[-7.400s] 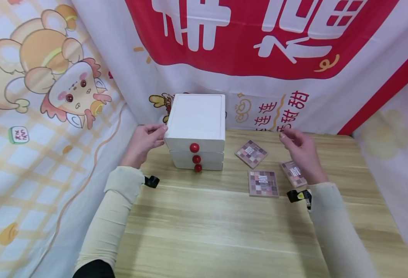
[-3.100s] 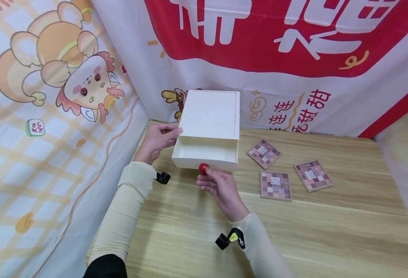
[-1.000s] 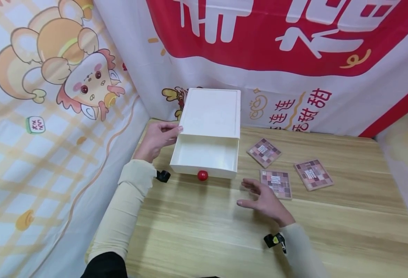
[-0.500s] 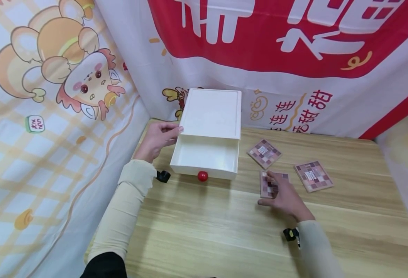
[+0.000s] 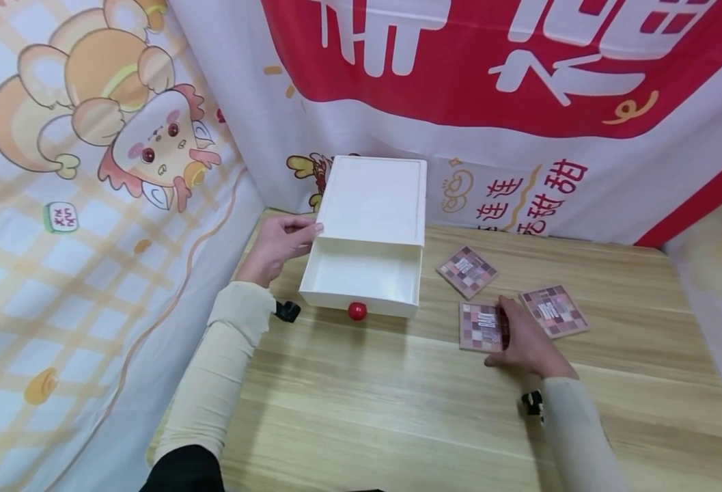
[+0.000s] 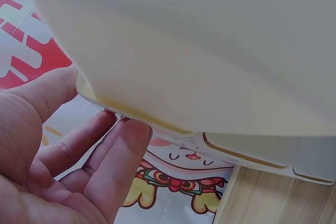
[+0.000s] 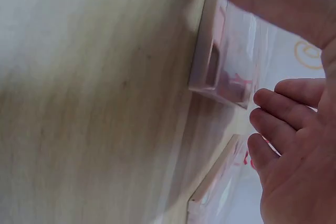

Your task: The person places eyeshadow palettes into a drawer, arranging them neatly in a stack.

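A white drawer box [image 5: 373,198] with a red ball knob [image 5: 357,311] stands at the back, its upper drawer [image 5: 361,270] pulled out and bare inside. My left hand [image 5: 277,246] holds the box's left side by the front edge, thumb near the top corner and fingertips against the side in the left wrist view. My right hand [image 5: 529,342] is spread over the right edge of the nearest eyeshadow palette [image 5: 477,328], thumb at the front and fingers at the back. In the right wrist view the fingers [image 7: 281,108] stand apart from this palette [image 7: 223,61].
Two more checkered eyeshadow palettes lie on the wooden table [image 5: 397,410]: one tilted behind [image 5: 467,272], one beyond the right hand [image 5: 554,311]. A printed cloth [image 5: 490,68] hangs behind, and another [image 5: 90,273] runs along the left side.
The upper drawer has been pulled out by its red knob. My right hand has let go of the knob and moved right to the nearest palette. The left hand has stayed at the box.
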The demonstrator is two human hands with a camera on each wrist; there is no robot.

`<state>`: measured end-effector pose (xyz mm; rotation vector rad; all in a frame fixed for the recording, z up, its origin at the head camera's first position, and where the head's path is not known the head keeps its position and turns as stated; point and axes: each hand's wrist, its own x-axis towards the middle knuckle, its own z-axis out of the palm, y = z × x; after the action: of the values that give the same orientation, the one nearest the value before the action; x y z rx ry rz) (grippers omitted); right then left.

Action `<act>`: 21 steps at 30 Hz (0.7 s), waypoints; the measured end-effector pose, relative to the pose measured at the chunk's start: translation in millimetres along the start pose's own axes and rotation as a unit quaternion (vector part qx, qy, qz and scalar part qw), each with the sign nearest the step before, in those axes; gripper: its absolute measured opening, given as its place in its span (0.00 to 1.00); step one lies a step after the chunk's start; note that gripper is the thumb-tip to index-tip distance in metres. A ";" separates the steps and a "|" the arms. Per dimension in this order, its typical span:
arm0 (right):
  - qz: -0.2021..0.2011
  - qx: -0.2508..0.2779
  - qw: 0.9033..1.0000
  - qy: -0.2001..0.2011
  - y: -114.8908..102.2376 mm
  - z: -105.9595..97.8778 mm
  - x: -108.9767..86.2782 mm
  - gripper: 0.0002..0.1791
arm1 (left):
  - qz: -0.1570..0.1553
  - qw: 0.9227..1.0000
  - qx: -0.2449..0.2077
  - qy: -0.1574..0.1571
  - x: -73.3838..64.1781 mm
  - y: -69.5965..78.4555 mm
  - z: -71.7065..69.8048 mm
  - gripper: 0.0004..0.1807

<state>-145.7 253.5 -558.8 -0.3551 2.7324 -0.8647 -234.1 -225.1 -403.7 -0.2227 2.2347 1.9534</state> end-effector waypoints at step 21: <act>0.016 0.023 1.000 0.006 9.0 1.7 2.6 0.74 | 0.001 1.000 -0.006 0.003 -0.6 1.1 -1.5 0.22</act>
<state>-149.0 259.0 -565.8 -0.2970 2.7158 -0.9218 -233.7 -226.4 -402.3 -0.2281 2.2286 1.9719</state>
